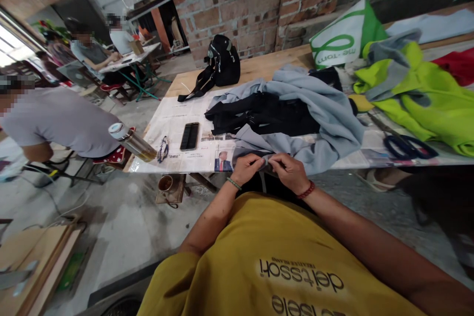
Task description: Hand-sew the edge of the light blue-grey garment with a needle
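At the table's near edge, my left hand (pixel 247 169) and my right hand (pixel 289 172) pinch a grey cloth garment (pixel 342 128) close together. Both hands are closed, with the fingertips facing each other over the cloth's near edge. Any small item between the fingertips is too small to make out. From there the garment spreads back over the table in folds, around a black piece of cloth (pixel 277 113) that lies in its middle. A green bracelet circles my left wrist and a red one my right.
Newspaper (pixel 166 113) covers the table. A phone (pixel 189 136), glasses (pixel 163 149), a bottle (pixel 133 143) and a black bag (pixel 224 61) stand or lie left. Dark-handled scissors (pixel 409 147), yellow-green garments (pixel 433 98) and a green-white bag (pixel 348 39) lie right. Other people sit at left.
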`<state>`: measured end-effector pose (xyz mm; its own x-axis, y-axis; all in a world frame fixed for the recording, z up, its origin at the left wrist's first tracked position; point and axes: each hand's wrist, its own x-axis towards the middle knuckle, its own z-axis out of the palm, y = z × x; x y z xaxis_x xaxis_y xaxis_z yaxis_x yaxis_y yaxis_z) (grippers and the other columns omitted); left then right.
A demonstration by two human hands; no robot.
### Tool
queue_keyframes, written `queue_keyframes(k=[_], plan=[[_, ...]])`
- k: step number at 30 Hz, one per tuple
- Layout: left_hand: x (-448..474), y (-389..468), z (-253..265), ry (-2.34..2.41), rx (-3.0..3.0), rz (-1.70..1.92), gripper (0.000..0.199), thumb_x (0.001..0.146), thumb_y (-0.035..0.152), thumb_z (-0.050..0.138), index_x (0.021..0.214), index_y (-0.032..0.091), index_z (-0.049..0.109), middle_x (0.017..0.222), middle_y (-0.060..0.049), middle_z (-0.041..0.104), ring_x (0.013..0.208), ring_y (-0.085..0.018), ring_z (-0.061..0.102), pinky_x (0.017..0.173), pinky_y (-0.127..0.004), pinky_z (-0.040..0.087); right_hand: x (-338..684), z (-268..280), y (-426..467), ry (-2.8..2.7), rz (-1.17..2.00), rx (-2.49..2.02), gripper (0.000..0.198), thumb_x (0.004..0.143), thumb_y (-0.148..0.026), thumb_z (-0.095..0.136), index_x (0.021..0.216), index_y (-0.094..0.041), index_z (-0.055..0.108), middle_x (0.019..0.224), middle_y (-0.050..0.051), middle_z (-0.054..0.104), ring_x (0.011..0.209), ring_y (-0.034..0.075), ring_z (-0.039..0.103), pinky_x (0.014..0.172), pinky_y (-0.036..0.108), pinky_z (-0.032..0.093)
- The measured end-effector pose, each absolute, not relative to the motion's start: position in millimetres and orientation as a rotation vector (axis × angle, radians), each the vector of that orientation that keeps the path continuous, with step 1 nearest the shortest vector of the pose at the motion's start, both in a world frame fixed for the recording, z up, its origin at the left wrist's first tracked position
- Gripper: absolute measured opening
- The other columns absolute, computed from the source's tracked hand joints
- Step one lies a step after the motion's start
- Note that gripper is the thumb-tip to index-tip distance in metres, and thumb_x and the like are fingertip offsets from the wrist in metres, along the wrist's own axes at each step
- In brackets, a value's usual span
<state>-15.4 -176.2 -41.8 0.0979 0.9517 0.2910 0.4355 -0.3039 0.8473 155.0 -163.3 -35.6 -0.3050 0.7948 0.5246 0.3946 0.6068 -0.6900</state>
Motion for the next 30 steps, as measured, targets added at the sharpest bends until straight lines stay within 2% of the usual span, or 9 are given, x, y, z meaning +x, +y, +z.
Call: queue_keyframes(k=[9, 11, 15, 18, 22, 24, 26, 28, 30], plan=[[-14, -173, -45, 1.435, 1.841, 1.160, 0.030, 0.084, 0.035, 0.052, 0.065, 0.015, 0.063, 0.062, 0.000, 0.058, 0.063, -0.011, 0.050, 0.062, -0.022, 0.041, 158, -17, -171, -1.941, 0.597, -0.951, 0.021, 0.087, -0.037, 0.048, 0.077, -0.024, 0.060, 0.071, 0.003, 0.066, 0.067, 0.017, 0.063, 0.070, 0.031, 0.050], [-14, -173, -44, 1.426, 1.832, 1.166, 0.029, 0.085, 0.035, 0.051, 0.067, 0.015, 0.063, 0.064, 0.000, 0.059, 0.063, -0.011, 0.051, 0.062, -0.022, 0.041, 156, -15, -170, -1.854, 0.701, -0.960, 0.022, 0.088, -0.039, 0.048, 0.080, -0.022, 0.059, 0.071, 0.002, 0.067, 0.064, 0.016, 0.063, 0.067, 0.030, 0.051], [-12, -175, -42, 1.384, 1.849, 1.189, 0.028, 0.085, 0.032, 0.050, 0.068, 0.014, 0.064, 0.067, -0.001, 0.061, 0.065, -0.011, 0.052, 0.064, -0.023, 0.042, 150, -14, -168, -1.525, 1.136, -0.936, 0.026, 0.087, -0.047, 0.047, 0.088, -0.021, 0.049, 0.076, 0.001, 0.068, 0.052, 0.012, 0.060, 0.048, 0.025, 0.048], [-10, -177, -40, 1.372, 1.887, 1.176, 0.030, 0.086, 0.032, 0.049, 0.065, 0.015, 0.063, 0.065, -0.001, 0.060, 0.064, -0.011, 0.051, 0.064, -0.023, 0.042, 148, -13, -167, -1.328, 1.391, -0.893, 0.031, 0.083, -0.051, 0.053, 0.086, -0.021, 0.044, 0.076, -0.001, 0.066, 0.049, 0.011, 0.060, 0.043, 0.022, 0.046], [-9, -178, -40, 1.352, 1.900, 1.191, 0.030, 0.086, 0.034, 0.050, 0.069, 0.015, 0.064, 0.069, -0.002, 0.063, 0.066, -0.011, 0.054, 0.066, -0.024, 0.043, 154, -14, -159, -1.230, 1.498, -0.879, 0.031, 0.080, -0.051, 0.057, 0.085, -0.021, 0.051, 0.064, -0.003, 0.059, 0.041, 0.008, 0.052, 0.042, 0.022, 0.046], [-10, -177, -41, 1.343, 1.886, 1.203, 0.029, 0.086, 0.036, 0.052, 0.070, 0.015, 0.065, 0.070, -0.003, 0.064, 0.066, -0.012, 0.054, 0.066, -0.024, 0.044, 158, -16, -154, -1.205, 1.521, -0.873, 0.030, 0.081, -0.051, 0.056, 0.088, -0.021, 0.053, 0.063, -0.003, 0.058, 0.043, 0.009, 0.054, 0.041, 0.022, 0.046], [-10, -177, -41, 1.336, 1.878, 1.212, 0.030, 0.086, 0.036, 0.052, 0.071, 0.015, 0.065, 0.070, -0.003, 0.064, 0.065, -0.012, 0.054, 0.066, -0.024, 0.044, 161, -19, -150, -1.191, 1.542, -0.846, 0.028, 0.082, -0.050, 0.055, 0.089, -0.023, 0.052, 0.069, -0.001, 0.061, 0.054, 0.013, 0.061, 0.047, 0.026, 0.051], [-11, -177, -41, 1.328, 1.876, 1.219, 0.029, 0.086, 0.036, 0.052, 0.071, 0.015, 0.065, 0.070, -0.003, 0.063, 0.065, -0.011, 0.054, 0.065, -0.024, 0.043, 162, -20, -148, -1.167, 1.541, -0.805, 0.025, 0.083, -0.048, 0.055, 0.087, -0.023, 0.051, 0.078, 0.001, 0.065, 0.071, 0.017, 0.067, 0.061, 0.032, 0.056], [-12, -177, -41, 1.320, 1.875, 1.224, 0.029, 0.086, 0.035, 0.052, 0.071, 0.014, 0.065, 0.070, -0.002, 0.063, 0.065, -0.011, 0.054, 0.065, -0.024, 0.043, 163, -19, -147, -1.150, 1.480, -0.785, 0.024, 0.083, -0.047, 0.055, 0.084, -0.023, 0.050, 0.086, 0.003, 0.067, 0.085, 0.020, 0.068, 0.075, 0.038, 0.057]])
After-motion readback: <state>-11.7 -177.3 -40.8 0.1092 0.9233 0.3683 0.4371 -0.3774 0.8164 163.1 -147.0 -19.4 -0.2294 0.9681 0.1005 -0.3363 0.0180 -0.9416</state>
